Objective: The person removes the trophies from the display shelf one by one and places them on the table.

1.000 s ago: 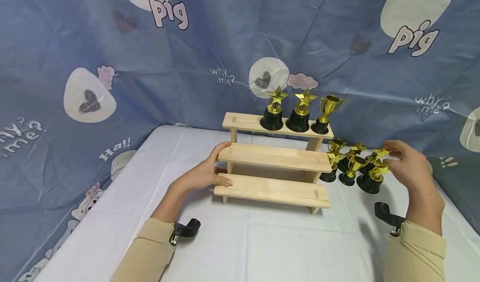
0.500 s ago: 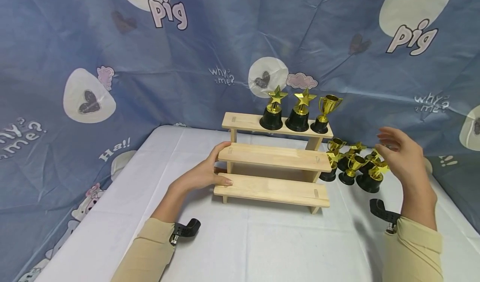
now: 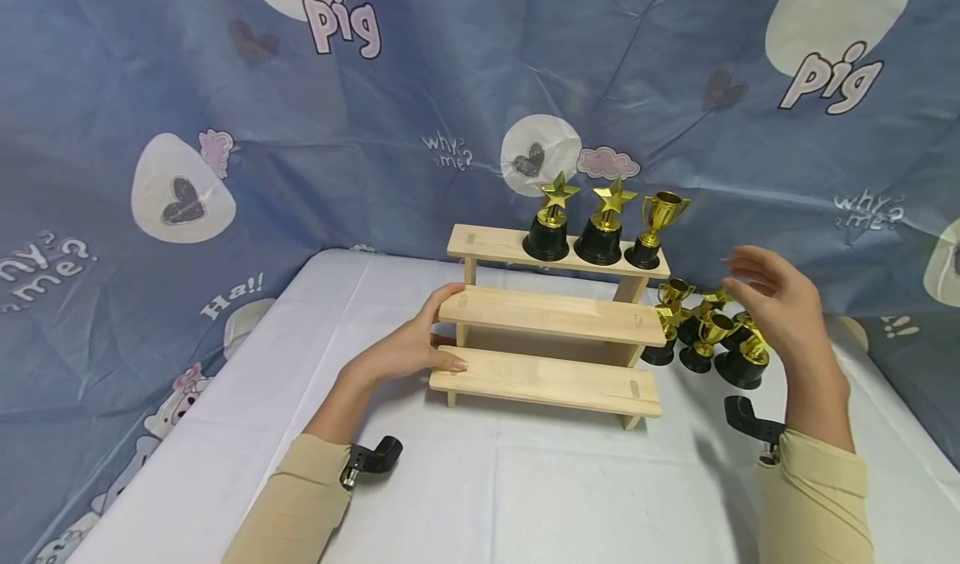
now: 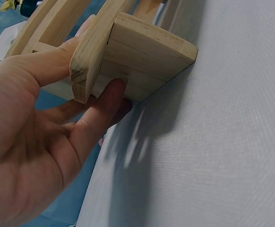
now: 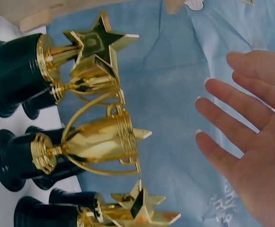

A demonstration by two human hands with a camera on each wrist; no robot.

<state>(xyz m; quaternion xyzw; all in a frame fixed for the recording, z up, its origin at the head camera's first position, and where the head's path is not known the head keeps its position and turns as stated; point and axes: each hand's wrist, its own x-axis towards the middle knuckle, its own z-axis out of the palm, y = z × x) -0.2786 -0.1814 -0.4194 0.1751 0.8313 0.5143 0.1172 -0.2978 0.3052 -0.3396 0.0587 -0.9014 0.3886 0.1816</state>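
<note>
At its left end, the three-tier wooden display stand [image 3: 547, 376] is gripped by my left hand [image 3: 408, 347]. The left wrist view shows the thumb on the upper side of a plank [image 4: 97, 52] and the fingers curled beneath it. My right hand [image 3: 780, 297] hovers with relaxed fingers and nothing in them, above and right of several small gold trophies with black bases. Among these, a cup trophy [image 5: 102, 137] and a star trophy [image 5: 92, 42] appear in the right wrist view, apart from the fingers. Some trophies are partly hidden behind others.
On the top tier, towards its right end, stand two star trophies [image 3: 551, 222] [image 3: 602, 227] and a cup trophy [image 3: 651, 231]. A white cloth [image 3: 480, 481] covers the table. A blue printed curtain [image 3: 420, 72] hangs directly behind.
My right hand has lifted off the trophies at the right and moved leftward, its fingers free. The left hand keeps its hold on the stand. The trophies stay where they were.
</note>
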